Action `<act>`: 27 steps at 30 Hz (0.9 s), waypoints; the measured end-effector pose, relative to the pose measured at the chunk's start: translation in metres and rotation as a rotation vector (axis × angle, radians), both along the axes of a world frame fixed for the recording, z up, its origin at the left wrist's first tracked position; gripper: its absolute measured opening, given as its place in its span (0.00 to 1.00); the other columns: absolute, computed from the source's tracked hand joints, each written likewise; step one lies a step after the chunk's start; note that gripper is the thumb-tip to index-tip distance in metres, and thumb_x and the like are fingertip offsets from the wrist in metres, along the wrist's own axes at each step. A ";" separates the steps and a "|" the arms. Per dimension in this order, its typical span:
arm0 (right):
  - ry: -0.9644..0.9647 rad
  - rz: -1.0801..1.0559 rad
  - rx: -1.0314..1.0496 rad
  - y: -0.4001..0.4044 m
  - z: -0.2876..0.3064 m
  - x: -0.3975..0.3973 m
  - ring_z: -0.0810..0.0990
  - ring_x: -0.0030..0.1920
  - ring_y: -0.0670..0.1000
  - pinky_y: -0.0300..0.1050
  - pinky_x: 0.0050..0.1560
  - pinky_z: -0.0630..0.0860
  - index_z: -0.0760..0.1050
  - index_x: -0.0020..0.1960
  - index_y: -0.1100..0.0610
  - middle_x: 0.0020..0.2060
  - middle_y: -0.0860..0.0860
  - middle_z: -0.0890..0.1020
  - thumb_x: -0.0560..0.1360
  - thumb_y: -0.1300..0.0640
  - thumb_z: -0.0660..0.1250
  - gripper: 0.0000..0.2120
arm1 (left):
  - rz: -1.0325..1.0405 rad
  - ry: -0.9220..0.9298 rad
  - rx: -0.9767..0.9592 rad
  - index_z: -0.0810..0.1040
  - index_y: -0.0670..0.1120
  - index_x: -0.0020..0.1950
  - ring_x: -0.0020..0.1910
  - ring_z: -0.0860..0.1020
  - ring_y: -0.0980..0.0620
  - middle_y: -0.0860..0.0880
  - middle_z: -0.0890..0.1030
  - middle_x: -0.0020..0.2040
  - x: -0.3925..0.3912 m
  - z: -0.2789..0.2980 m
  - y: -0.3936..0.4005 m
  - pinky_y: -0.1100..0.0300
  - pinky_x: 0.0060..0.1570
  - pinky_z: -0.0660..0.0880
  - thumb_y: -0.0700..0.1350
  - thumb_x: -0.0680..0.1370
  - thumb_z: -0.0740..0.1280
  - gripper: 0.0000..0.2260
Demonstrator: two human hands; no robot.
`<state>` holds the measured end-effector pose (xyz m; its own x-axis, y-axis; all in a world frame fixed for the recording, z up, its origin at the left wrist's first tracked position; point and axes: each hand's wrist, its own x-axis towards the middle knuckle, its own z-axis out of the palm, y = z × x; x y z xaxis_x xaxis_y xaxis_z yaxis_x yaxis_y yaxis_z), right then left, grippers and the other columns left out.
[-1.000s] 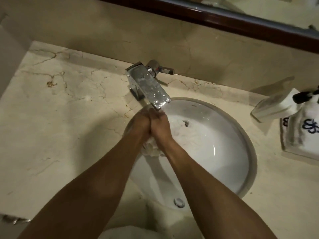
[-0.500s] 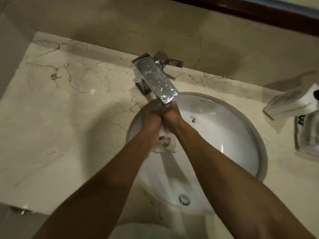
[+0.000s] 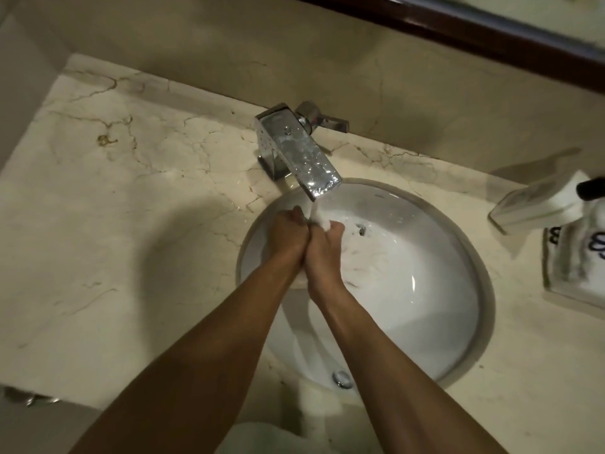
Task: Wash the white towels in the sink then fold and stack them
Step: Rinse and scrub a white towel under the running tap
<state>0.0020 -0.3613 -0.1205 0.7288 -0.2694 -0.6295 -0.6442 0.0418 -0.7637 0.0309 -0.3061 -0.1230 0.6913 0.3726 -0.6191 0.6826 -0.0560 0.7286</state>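
Centre of frame, over the sink [image 3: 465,326]: left hand [image 3: 288,239] and right hand [image 3: 324,253] pressed together, clutching a bunched white towel [image 3: 322,223] under the tap [image 3: 301,155]. Soft, sodden, probably heavy; best gripped by the bunched middle.

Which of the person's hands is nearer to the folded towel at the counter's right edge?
The right hand. It sits over the sink on the side facing the folded towel; the left hand presses against its far side, further away. Both are well apart from the towel.
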 end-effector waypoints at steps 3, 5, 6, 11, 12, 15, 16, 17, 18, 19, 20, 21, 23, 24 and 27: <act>0.003 -0.024 0.119 -0.004 0.004 0.021 0.79 0.44 0.55 0.46 0.40 0.76 0.70 0.54 0.60 0.42 0.55 0.77 0.81 0.56 0.59 0.07 | -0.018 0.036 -0.172 0.77 0.37 0.60 0.58 0.80 0.38 0.37 0.81 0.58 -0.001 0.022 -0.011 0.57 0.42 0.75 0.46 0.84 0.58 0.15; 0.091 -0.076 0.187 -0.013 0.002 0.041 0.76 0.37 0.53 0.40 0.31 0.74 0.70 0.49 0.59 0.37 0.56 0.74 0.82 0.59 0.57 0.06 | -0.080 0.016 -0.200 0.77 0.42 0.60 0.56 0.81 0.42 0.40 0.82 0.57 -0.010 0.026 -0.016 0.55 0.48 0.79 0.48 0.83 0.61 0.12; 0.129 -0.115 0.220 -0.018 0.003 0.049 0.75 0.34 0.53 0.39 0.28 0.73 0.71 0.47 0.60 0.34 0.56 0.74 0.81 0.61 0.57 0.06 | -0.060 0.028 -0.230 0.77 0.42 0.60 0.52 0.83 0.45 0.42 0.83 0.55 -0.017 0.025 -0.012 0.56 0.47 0.80 0.49 0.83 0.63 0.12; 0.083 -0.231 0.435 -0.046 0.011 0.038 0.71 0.36 0.58 0.48 0.39 0.73 0.63 0.36 0.59 0.36 0.56 0.67 0.60 0.71 0.66 0.14 | 0.044 0.176 -0.066 0.81 0.39 0.52 0.39 0.81 0.46 0.42 0.83 0.46 -0.056 -0.007 0.020 0.60 0.29 0.76 0.51 0.78 0.68 0.15; 0.083 -0.251 0.494 -0.058 0.003 0.029 0.71 0.41 0.61 0.51 0.43 0.75 0.64 0.40 0.60 0.40 0.57 0.68 0.50 0.70 0.70 0.22 | 0.061 0.280 -0.092 0.80 0.37 0.54 0.40 0.81 0.44 0.41 0.83 0.47 -0.063 -0.009 0.025 0.60 0.31 0.75 0.50 0.79 0.67 0.16; 0.190 -0.162 0.646 -0.086 0.015 -0.004 0.76 0.51 0.66 0.56 0.46 0.80 0.72 0.50 0.64 0.51 0.63 0.74 0.58 0.67 0.64 0.20 | 0.143 0.409 -0.209 0.79 0.36 0.59 0.48 0.80 0.40 0.39 0.81 0.53 -0.072 -0.009 0.035 0.54 0.43 0.76 0.51 0.80 0.65 0.19; 0.236 -0.137 0.653 -0.094 0.013 -0.014 0.78 0.53 0.65 0.56 0.45 0.81 0.75 0.54 0.66 0.55 0.64 0.76 0.67 0.64 0.58 0.18 | 0.149 0.389 -0.280 0.79 0.37 0.57 0.45 0.80 0.41 0.40 0.81 0.51 -0.071 -0.004 0.039 0.56 0.39 0.76 0.52 0.78 0.66 0.19; 0.270 -0.092 0.699 -0.101 0.010 -0.024 0.79 0.53 0.65 0.55 0.47 0.80 0.77 0.60 0.67 0.59 0.65 0.77 0.73 0.59 0.55 0.21 | 0.158 0.350 -0.402 0.80 0.39 0.52 0.38 0.79 0.45 0.42 0.81 0.46 -0.070 0.000 0.042 0.61 0.31 0.74 0.52 0.74 0.69 0.17; 0.324 -0.077 0.757 -0.105 0.007 -0.032 0.79 0.52 0.63 0.54 0.49 0.79 0.77 0.66 0.65 0.62 0.65 0.77 0.78 0.51 0.55 0.25 | 0.187 0.330 -0.575 0.79 0.40 0.46 0.32 0.77 0.52 0.45 0.80 0.38 -0.069 0.009 0.044 0.64 0.25 0.72 0.50 0.71 0.73 0.13; 0.381 -0.062 0.813 -0.105 0.007 -0.038 0.79 0.48 0.60 0.50 0.47 0.77 0.75 0.70 0.62 0.66 0.64 0.75 0.79 0.43 0.57 0.29 | 0.229 0.301 -0.697 0.76 0.41 0.40 0.28 0.74 0.56 0.49 0.77 0.32 -0.067 0.013 0.044 0.67 0.22 0.71 0.44 0.70 0.74 0.09; 0.417 -0.059 0.827 -0.102 0.006 -0.042 0.77 0.41 0.55 0.45 0.41 0.75 0.74 0.72 0.60 0.67 0.63 0.74 0.79 0.37 0.59 0.32 | 0.295 0.271 -0.739 0.73 0.41 0.37 0.25 0.74 0.58 0.50 0.76 0.27 -0.065 0.015 0.046 0.69 0.22 0.71 0.41 0.75 0.70 0.09; 0.450 -0.056 0.804 -0.098 0.007 -0.047 0.75 0.34 0.52 0.42 0.34 0.73 0.75 0.70 0.59 0.67 0.62 0.74 0.79 0.37 0.61 0.31 | 0.341 0.255 -0.724 0.72 0.40 0.37 0.23 0.75 0.58 0.49 0.76 0.26 -0.064 0.017 0.047 0.68 0.22 0.72 0.39 0.79 0.64 0.11; 0.422 -0.059 0.673 -0.093 0.004 -0.053 0.79 0.34 0.54 0.44 0.35 0.76 0.77 0.62 0.59 0.63 0.63 0.77 0.79 0.47 0.65 0.18 | 0.372 0.267 -0.719 0.74 0.36 0.39 0.25 0.79 0.52 0.43 0.79 0.30 -0.063 0.027 0.048 0.65 0.23 0.73 0.38 0.82 0.57 0.14; 0.345 -0.040 0.562 -0.093 0.001 -0.054 0.81 0.41 0.58 0.48 0.43 0.76 0.79 0.58 0.59 0.60 0.65 0.78 0.78 0.55 0.66 0.12 | 0.354 0.329 -0.742 0.75 0.35 0.40 0.28 0.79 0.49 0.41 0.78 0.33 -0.065 0.026 0.048 0.63 0.27 0.74 0.37 0.80 0.56 0.12; 0.160 -0.013 0.355 -0.089 0.011 -0.051 0.77 0.46 0.62 0.52 0.45 0.73 0.78 0.49 0.60 0.51 0.66 0.78 0.72 0.67 0.62 0.10 | 0.276 0.450 -0.722 0.72 0.40 0.41 0.35 0.74 0.46 0.44 0.74 0.38 -0.074 0.022 0.047 0.57 0.39 0.71 0.39 0.76 0.58 0.06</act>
